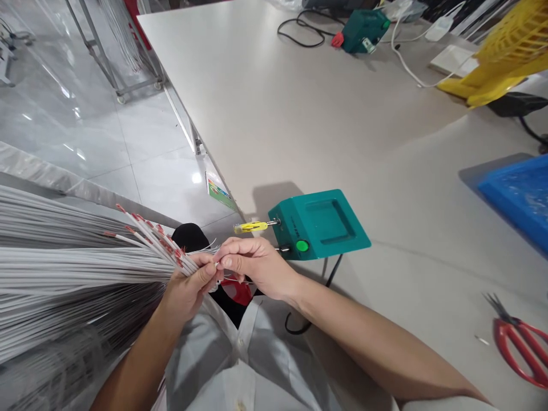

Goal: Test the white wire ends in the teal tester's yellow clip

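My left hand (194,283) is closed around a bunch of white wires (156,240), several of which have reddish ends pointing up and left. Close against it, my right hand (252,262) pinches at the tip of a white wire between thumb and forefinger; the exact tip is mostly covered by the fingers. Just beyond the right hand sits a green box-shaped device (319,225) with a bright green button. A yellow clip (252,227) sticks out from its left side, over the table edge.
Long white wires (64,268) stretch off to the left. Red-handled scissors (520,339) lie at the right on the table (385,319). A blue tray (520,194), a yellow fan-like object (509,51) and another green device (363,29) stand farther back. A wheeled metal rack (100,57) is on the floor.
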A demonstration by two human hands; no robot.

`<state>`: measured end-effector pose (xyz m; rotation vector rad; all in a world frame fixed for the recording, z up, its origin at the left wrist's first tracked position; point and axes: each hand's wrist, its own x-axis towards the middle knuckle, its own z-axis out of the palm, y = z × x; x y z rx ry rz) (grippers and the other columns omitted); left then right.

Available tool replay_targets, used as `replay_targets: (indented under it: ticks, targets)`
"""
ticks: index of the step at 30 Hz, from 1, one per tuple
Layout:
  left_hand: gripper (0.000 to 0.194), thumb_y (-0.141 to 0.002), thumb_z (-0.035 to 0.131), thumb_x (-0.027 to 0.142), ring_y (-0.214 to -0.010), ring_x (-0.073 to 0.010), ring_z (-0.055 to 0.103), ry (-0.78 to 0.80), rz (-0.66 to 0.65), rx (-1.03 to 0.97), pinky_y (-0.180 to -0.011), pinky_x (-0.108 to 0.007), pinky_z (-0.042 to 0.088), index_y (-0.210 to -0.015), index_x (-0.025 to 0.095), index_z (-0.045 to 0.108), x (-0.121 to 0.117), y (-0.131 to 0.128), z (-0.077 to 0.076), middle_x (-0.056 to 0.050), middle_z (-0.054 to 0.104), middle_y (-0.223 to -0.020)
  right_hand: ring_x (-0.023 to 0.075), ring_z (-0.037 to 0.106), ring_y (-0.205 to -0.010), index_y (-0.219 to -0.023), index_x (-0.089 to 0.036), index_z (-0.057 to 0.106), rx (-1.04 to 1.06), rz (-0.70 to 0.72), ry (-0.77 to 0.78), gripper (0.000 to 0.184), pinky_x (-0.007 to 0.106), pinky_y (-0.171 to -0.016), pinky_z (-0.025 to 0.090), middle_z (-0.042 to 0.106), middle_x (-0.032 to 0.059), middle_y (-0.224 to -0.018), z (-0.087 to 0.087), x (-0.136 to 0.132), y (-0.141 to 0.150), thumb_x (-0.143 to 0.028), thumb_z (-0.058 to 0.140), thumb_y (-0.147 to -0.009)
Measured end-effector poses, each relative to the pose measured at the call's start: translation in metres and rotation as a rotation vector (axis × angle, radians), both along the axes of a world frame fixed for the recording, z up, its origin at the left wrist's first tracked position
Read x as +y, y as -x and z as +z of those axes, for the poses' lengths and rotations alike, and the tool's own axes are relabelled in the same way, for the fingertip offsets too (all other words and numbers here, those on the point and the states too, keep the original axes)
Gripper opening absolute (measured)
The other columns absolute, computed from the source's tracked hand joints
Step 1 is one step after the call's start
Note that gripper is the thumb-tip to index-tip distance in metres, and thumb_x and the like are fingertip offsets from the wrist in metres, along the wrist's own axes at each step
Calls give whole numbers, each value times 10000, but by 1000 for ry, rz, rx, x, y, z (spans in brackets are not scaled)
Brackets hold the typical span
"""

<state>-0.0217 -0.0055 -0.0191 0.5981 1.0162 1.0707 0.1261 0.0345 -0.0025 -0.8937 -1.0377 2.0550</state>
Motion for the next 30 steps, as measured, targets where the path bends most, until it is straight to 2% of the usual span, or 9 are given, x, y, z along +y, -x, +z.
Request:
replay_targets:
  ticks: [3, 5, 11, 14, 17, 19, 23, 27, 30]
  targets:
    - [169, -660, 710, 327, -409, -44, 336, -8, 8, -21, -411, -191, 267, -647, 165, 664, 0, -2, 0, 36, 489, -477, 65, 485, -493, -708, -165, 672, 19, -16, -5, 196, 174, -403, 342, 595, -18, -594, 0, -1, 1, -358, 698, -686]
    - [164, -675, 698, 319, -413, -49, 342, -16, 17, -10, -411, -194, 262, -650, 162, 659, -1, -3, 1, 38, 479, -471, 78, 515, -526, -718, -172, 671, -13, -45, -73, 163, 186, -423, 375, 596, -14, -624, 0, -2, 1, -335, 679, -710]
    - [135, -743, 635, 291, -432, -57, 373, -71, -11, 210, -416, -202, 271, -727, 162, 670, -3, -4, -1, 23, 547, -531, 123, 566, -704, -759, -183, 671, -372, -226, -571, 101, 264, -639, 473, 610, 21, -709, -1, -6, 0, -194, 577, -795]
    - [153, -767, 609, 287, -412, -60, 367, -111, -37, 353, -410, -203, 274, -733, 150, 669, -3, -5, -1, 50, 465, -440, 127, 561, -715, -786, -175, 660, -541, -265, -832, 129, 264, -641, 465, 602, 32, -710, -4, -8, -3, -162, 534, -811]
    - [154, -784, 590, 288, -398, -56, 371, -118, -20, 392, -404, -194, 286, -767, 151, 657, -5, -8, -2, 63, 441, -422, 135, 558, -720, -769, -177, 631, -653, -256, -968, 126, 272, -637, 460, 591, 37, -741, -6, -8, -4, -165, 510, -804]
    - [140, -795, 580, 280, -403, -51, 385, -122, 17, 364, -404, -186, 299, -779, 157, 645, -6, -8, -3, 57, 476, -456, 135, 542, -698, -724, -181, 593, -666, -263, -968, 123, 274, -627, 453, 569, 26, -716, -5, -9, -4, -160, 494, -795]
    - [103, -796, 578, 256, -433, -39, 408, -130, 118, 289, -399, -180, 311, -789, 168, 630, -7, -6, -5, 14, 606, -652, 120, 496, -625, -682, -183, 538, -557, -300, -833, 147, 256, -569, 436, 516, 3, -654, -2, -8, -2, -169, 468, -810]
    - [141, -799, 574, 282, -403, -48, 366, -132, 14, 355, -390, -183, 285, -763, 161, 637, -8, -5, -4, 52, 477, -472, 112, 526, -629, -838, -169, 601, -474, -265, -706, 98, 242, -532, 440, 573, 36, -799, -1, -7, 0, -244, 557, -793]
    - [160, -801, 567, 299, -404, -58, 367, -132, 4, 423, -398, -193, 288, -769, 163, 645, -8, -7, -3, 53, 453, -450, 116, 543, -619, -742, -167, 611, -439, -222, -646, 108, 250, -572, 444, 576, 12, -675, -2, -5, 1, -236, 558, -805]
